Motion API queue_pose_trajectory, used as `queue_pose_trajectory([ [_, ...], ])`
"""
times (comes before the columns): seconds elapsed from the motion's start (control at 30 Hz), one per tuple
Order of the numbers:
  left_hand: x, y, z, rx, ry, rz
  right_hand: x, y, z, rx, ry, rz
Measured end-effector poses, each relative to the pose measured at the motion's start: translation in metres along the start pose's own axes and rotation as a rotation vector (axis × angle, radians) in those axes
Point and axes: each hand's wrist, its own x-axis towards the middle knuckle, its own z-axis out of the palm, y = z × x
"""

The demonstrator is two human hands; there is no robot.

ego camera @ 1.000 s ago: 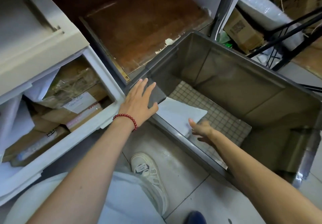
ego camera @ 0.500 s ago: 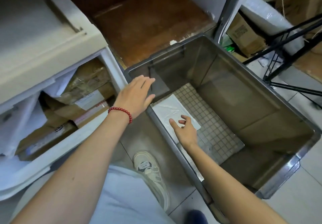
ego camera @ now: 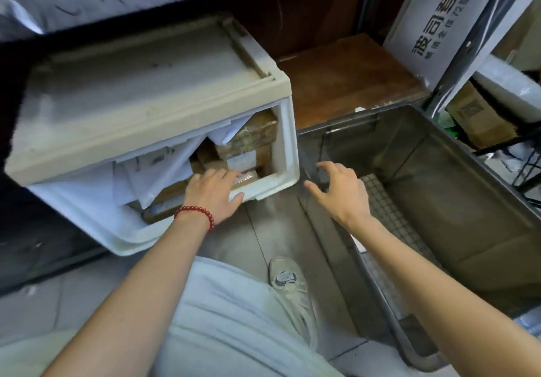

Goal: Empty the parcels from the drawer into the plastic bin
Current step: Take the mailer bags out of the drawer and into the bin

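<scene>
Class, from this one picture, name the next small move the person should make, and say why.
Probably curl the left hand round the brown cardboard parcel under its fingers in the white plastic drawer: parcels lie there, and the empty right hand hovers over the grey plastic bin.

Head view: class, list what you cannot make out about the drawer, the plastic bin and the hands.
1. Drawer rear: hidden under the cabinet top.
2. Its left-side contents: covered by white mailer bags.
3. Left hand grip: motion blur; its fingers lie over the cardboard parcels.
4. Parcel label: too blurred to read.
5. Plastic bin floor, near side: hidden by the right forearm.
</scene>
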Motion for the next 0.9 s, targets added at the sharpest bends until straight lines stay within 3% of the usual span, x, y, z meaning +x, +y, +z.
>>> queue_pose_trajectory([
  [0.13,-0.036,-0.044,-0.019,-0.029,0.034,-0.218,0.004,-0.049,-0.002,-0.074,-0.053,-0.187],
  [0.4,-0.114,-0.109,-0.031,-0.029,0.081,-0.451,0.007,-0.150,0.002,-0.176,-0.010,-0.527],
  [0.7,-0.128,-0.116,-0.007,-0.094,0.080,-0.504,0.010,-0.171,0.034,-0.216,-0.054,-0.559],
  [0.9,-0.082,-0.112,0.005,-0.117,0.142,-0.422,0.025,-0.156,0.041,-0.161,-0.027,-0.472],
])
